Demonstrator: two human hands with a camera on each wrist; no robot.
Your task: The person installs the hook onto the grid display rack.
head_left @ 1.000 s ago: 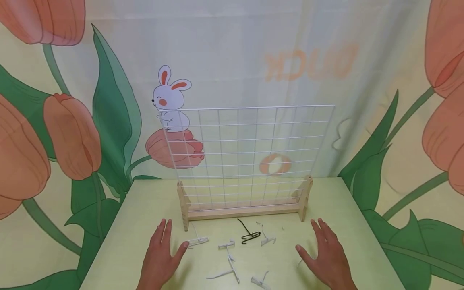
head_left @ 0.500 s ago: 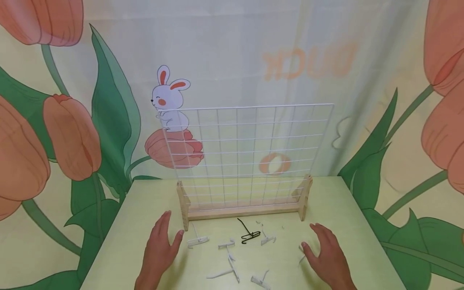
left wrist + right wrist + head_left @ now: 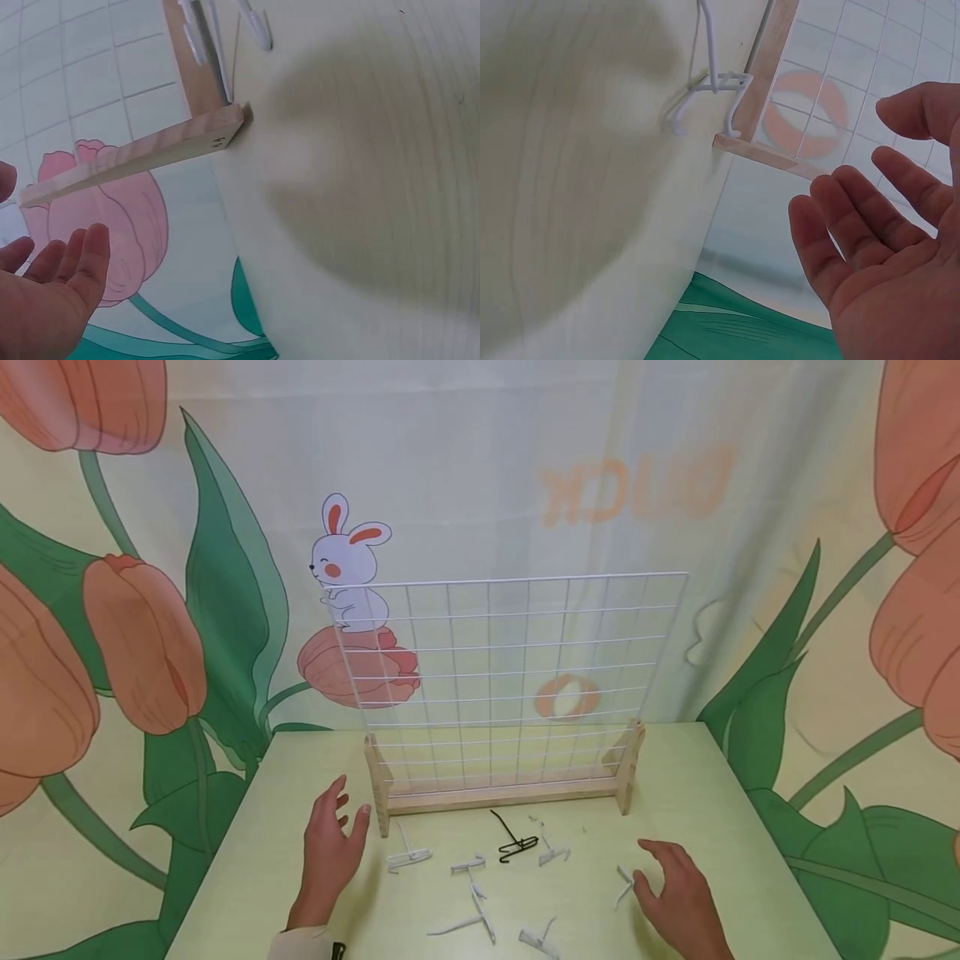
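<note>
A white wire grid panel (image 3: 510, 668) stands upright in a wooden base (image 3: 502, 797) at the back of the pale green table (image 3: 300, 777). Several white wire hooks, such as one (image 3: 408, 858) by the base's left foot and another (image 3: 553, 856), lie in front of it, along with a single black hook (image 3: 514, 845). My left hand (image 3: 347, 814) hovers empty beside the left wooden foot (image 3: 135, 154), fingers relaxed. My right hand (image 3: 648, 867) is low over the table with loose fingers, holding nothing, beside a white hook (image 3: 624, 885) that also shows in the right wrist view (image 3: 712, 82).
A printed cloth with tulips and a rabbit (image 3: 348, 568) hangs behind and around the table. The table's left edge (image 3: 217, 868) and right edge (image 3: 757, 827) drop off close to each hand.
Both hands lay flat on the table a second ago. The left hand has lifted and moved toward the base's left foot. The right hand has drawn back slightly, fingers loosening.
</note>
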